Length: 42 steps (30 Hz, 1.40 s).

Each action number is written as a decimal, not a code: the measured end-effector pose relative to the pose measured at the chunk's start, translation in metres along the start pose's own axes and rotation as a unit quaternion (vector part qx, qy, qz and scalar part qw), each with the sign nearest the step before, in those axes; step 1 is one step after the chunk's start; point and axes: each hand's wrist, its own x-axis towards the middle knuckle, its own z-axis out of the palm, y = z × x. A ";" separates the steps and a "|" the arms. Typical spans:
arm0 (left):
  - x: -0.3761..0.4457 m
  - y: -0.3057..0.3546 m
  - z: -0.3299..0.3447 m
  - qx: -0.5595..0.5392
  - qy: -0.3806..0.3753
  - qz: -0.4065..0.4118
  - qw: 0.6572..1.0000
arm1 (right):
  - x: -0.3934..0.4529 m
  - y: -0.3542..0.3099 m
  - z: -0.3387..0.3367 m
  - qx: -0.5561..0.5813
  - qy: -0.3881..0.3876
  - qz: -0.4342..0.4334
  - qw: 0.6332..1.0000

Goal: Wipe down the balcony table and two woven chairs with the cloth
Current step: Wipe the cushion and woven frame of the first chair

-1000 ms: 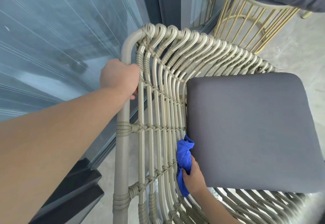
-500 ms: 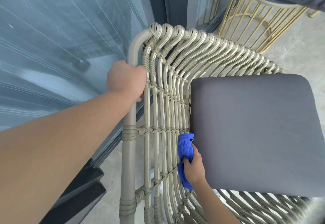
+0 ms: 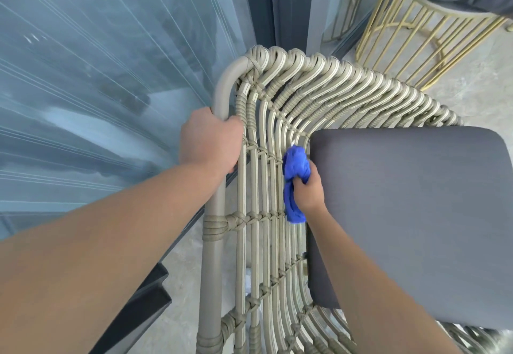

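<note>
— At frame centre, where was the cloth held?
— Bunched in the right hand, moved up the woven chair backrest; further strands were wiped. The frame was gripped by the left hand.

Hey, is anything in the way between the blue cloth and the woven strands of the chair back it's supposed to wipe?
Nothing visible. The right hand holds the blue cloth right against the woven chair, beside the grey cushion.
</note>
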 end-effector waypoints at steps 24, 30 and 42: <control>0.003 -0.001 0.001 0.012 -0.008 0.001 1.000 | 0.057 -0.068 0.009 0.038 0.012 0.001 0.999; 0.002 0.000 0.000 0.008 -0.006 0.003 1.000 | 0.034 -0.057 0.006 0.021 0.006 -0.025 0.999; 0.000 0.002 -0.001 0.015 -0.003 -0.001 1.000 | -0.026 -0.028 0.003 0.011 0.005 -0.065 0.998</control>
